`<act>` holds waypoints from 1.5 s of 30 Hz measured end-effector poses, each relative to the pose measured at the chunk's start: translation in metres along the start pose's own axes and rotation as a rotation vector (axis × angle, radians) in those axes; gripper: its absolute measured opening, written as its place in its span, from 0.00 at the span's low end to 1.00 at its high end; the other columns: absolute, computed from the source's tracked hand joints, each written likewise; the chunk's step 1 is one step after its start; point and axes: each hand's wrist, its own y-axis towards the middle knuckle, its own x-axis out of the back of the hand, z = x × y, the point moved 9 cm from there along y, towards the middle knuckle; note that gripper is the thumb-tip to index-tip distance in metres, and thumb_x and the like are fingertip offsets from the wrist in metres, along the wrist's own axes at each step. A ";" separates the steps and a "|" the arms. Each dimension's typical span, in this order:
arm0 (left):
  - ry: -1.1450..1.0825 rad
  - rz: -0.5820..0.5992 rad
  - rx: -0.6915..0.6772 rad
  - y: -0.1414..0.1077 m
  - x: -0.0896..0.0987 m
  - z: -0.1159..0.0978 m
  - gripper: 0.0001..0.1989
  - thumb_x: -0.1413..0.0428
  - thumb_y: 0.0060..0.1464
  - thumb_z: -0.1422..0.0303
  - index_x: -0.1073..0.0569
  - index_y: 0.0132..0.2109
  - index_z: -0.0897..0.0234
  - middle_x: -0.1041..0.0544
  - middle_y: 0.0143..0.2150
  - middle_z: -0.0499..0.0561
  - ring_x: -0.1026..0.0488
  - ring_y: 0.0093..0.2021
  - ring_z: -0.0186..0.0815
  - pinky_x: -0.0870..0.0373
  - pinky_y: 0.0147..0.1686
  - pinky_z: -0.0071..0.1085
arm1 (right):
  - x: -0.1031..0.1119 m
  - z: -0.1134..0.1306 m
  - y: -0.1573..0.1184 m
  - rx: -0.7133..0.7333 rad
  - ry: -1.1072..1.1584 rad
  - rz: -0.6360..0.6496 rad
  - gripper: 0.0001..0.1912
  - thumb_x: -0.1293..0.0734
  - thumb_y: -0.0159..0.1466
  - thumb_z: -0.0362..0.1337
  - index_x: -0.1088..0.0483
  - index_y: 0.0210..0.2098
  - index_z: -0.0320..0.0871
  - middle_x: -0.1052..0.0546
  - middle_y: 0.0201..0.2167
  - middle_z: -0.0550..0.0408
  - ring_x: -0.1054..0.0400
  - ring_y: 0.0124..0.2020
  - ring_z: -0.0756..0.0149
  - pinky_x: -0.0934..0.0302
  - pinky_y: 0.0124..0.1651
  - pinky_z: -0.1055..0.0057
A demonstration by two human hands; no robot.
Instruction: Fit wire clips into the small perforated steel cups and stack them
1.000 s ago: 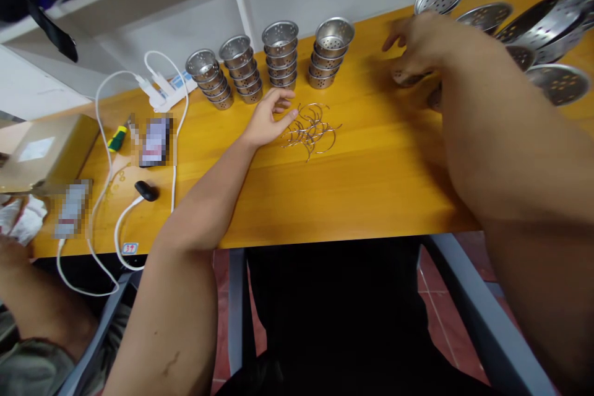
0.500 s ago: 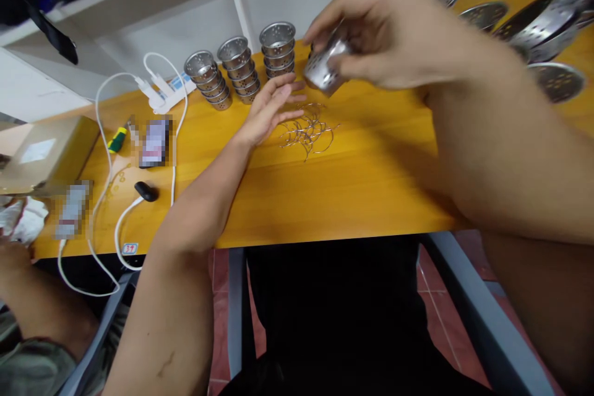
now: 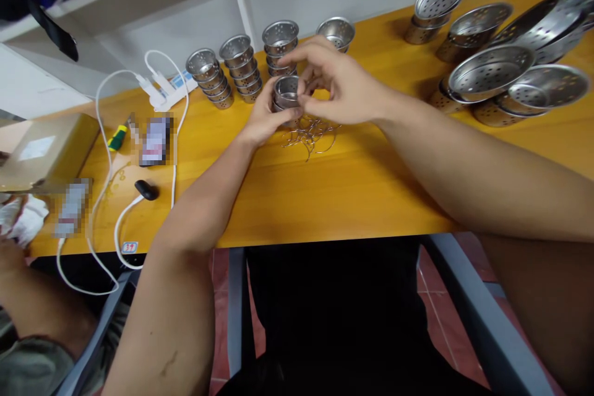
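Note:
My left hand (image 3: 268,110) is wrapped round a small perforated metal cup (image 3: 286,88), its thumb along the near side. The cup's open mouth faces up toward me. From the right, my right hand (image 3: 336,83) has its thumb and curled fingers at the cup's rim, while its index finger is raised. Just below both hands, a loose tangle of thin, curved metal wires (image 3: 312,136) lies on the table. Behind the hands rise stacks of similar cups (image 3: 281,37), and another perforated cup (image 3: 336,31) stands to their right, partly hidden by my right hand.
Larger perforated metal bowls (image 3: 492,71) and strainers crowd the table's right. At left are a power strip (image 3: 171,94) with white cables, a phone (image 3: 155,141), a green-yellow tool (image 3: 117,138) and a cardboard box (image 3: 51,151). Another person's arm (image 3: 41,297) shows at lower left.
My right hand has brought the cup down and left to my left hand. My left fingers, stretched out before, have closed round it.

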 end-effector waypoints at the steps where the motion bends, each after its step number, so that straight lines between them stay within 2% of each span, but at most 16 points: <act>1: 0.035 -0.020 -0.008 0.000 0.001 0.002 0.41 0.31 0.72 0.39 0.37 0.78 0.47 0.18 0.70 0.54 0.13 0.71 0.46 0.13 0.72 0.49 | 0.001 -0.001 0.000 -0.005 -0.051 -0.015 0.31 0.20 0.73 0.47 0.26 0.72 0.53 0.30 0.76 0.43 0.23 0.53 0.49 0.23 0.64 0.48; 4: 0.073 -0.066 0.008 -0.001 0.007 -0.003 0.45 0.29 0.70 0.41 0.42 0.80 0.46 0.23 0.75 0.56 0.19 0.78 0.50 0.21 0.81 0.51 | -0.003 -0.010 0.000 -0.009 -0.253 0.008 0.23 0.22 0.76 0.50 0.22 0.66 0.52 0.20 0.65 0.43 0.25 0.61 0.39 0.29 0.73 0.43; 6: 0.121 -0.080 -0.007 -0.003 0.011 -0.013 0.46 0.30 0.71 0.42 0.44 0.81 0.46 0.25 0.76 0.58 0.22 0.80 0.51 0.24 0.83 0.51 | -0.010 -0.021 -0.001 -0.026 -0.320 0.036 0.21 0.22 0.76 0.52 0.20 0.62 0.50 0.17 0.58 0.42 0.26 0.64 0.33 0.29 0.71 0.41; 9: 0.139 -0.059 -0.045 -0.004 0.013 -0.026 0.46 0.31 0.71 0.42 0.44 0.82 0.47 0.26 0.77 0.59 0.22 0.81 0.53 0.26 0.85 0.53 | -0.020 -0.034 -0.002 -0.062 -0.337 0.048 0.16 0.21 0.77 0.52 0.20 0.54 0.48 0.15 0.51 0.42 0.22 0.56 0.35 0.27 0.63 0.44; 12: 0.158 -0.033 -0.096 -0.002 0.014 -0.035 0.40 0.33 0.72 0.44 0.38 0.81 0.47 0.26 0.79 0.59 0.24 0.83 0.56 0.30 0.88 0.56 | -0.025 -0.038 -0.002 -0.087 -0.317 0.049 0.13 0.21 0.77 0.50 0.21 0.47 0.49 0.16 0.44 0.45 0.22 0.48 0.42 0.27 0.56 0.48; 16: 0.173 -0.004 -0.123 -0.001 0.014 -0.038 0.38 0.32 0.70 0.47 0.33 0.79 0.48 0.25 0.79 0.59 0.24 0.84 0.58 0.31 0.89 0.60 | -0.026 -0.036 -0.001 -0.094 -0.270 0.044 0.20 0.21 0.77 0.54 0.26 0.40 0.49 0.21 0.37 0.49 0.25 0.42 0.47 0.28 0.50 0.51; 22: 0.193 0.001 -0.124 -0.001 0.015 -0.038 0.42 0.28 0.66 0.50 0.33 0.80 0.48 0.23 0.78 0.59 0.24 0.83 0.59 0.30 0.88 0.60 | -0.015 -0.044 0.000 -0.171 -0.189 -0.086 0.34 0.28 0.79 0.73 0.30 0.36 0.52 0.28 0.30 0.51 0.32 0.39 0.47 0.31 0.43 0.52; 26: 0.171 0.009 -0.132 0.000 0.014 -0.036 0.41 0.29 0.66 0.50 0.33 0.80 0.48 0.23 0.78 0.60 0.24 0.82 0.59 0.30 0.87 0.61 | -0.018 -0.048 0.000 -0.215 -0.115 -0.091 0.41 0.30 0.76 0.81 0.35 0.30 0.51 0.38 0.25 0.54 0.40 0.33 0.53 0.36 0.36 0.54; 32: 0.184 -0.003 -0.102 0.000 0.013 -0.032 0.43 0.30 0.67 0.44 0.33 0.81 0.46 0.23 0.78 0.60 0.24 0.82 0.59 0.30 0.87 0.61 | -0.018 -0.059 0.001 -0.270 -0.074 -0.139 0.42 0.29 0.77 0.77 0.38 0.26 0.50 0.43 0.23 0.55 0.45 0.30 0.57 0.43 0.31 0.57; 38: 0.173 0.006 -0.082 0.000 0.013 -0.033 0.43 0.31 0.69 0.45 0.36 0.82 0.46 0.25 0.80 0.60 0.26 0.83 0.58 0.33 0.89 0.59 | -0.017 -0.076 0.004 -0.243 0.035 -0.191 0.41 0.26 0.78 0.71 0.38 0.24 0.50 0.41 0.23 0.56 0.47 0.29 0.59 0.43 0.31 0.58; 41: 0.182 0.001 -0.081 0.001 0.015 -0.031 0.44 0.30 0.68 0.44 0.36 0.82 0.45 0.25 0.80 0.60 0.26 0.83 0.58 0.33 0.89 0.59 | -0.016 -0.077 0.005 -0.247 0.079 -0.185 0.42 0.25 0.76 0.74 0.38 0.25 0.49 0.41 0.23 0.56 0.47 0.28 0.59 0.44 0.30 0.60; 45: 0.206 -0.034 -0.082 0.001 0.018 -0.026 0.45 0.31 0.69 0.40 0.36 0.83 0.44 0.25 0.81 0.59 0.26 0.84 0.59 0.33 0.89 0.60 | -0.013 -0.071 0.006 -0.222 0.141 -0.171 0.47 0.26 0.69 0.83 0.40 0.23 0.50 0.43 0.23 0.57 0.51 0.29 0.60 0.46 0.33 0.59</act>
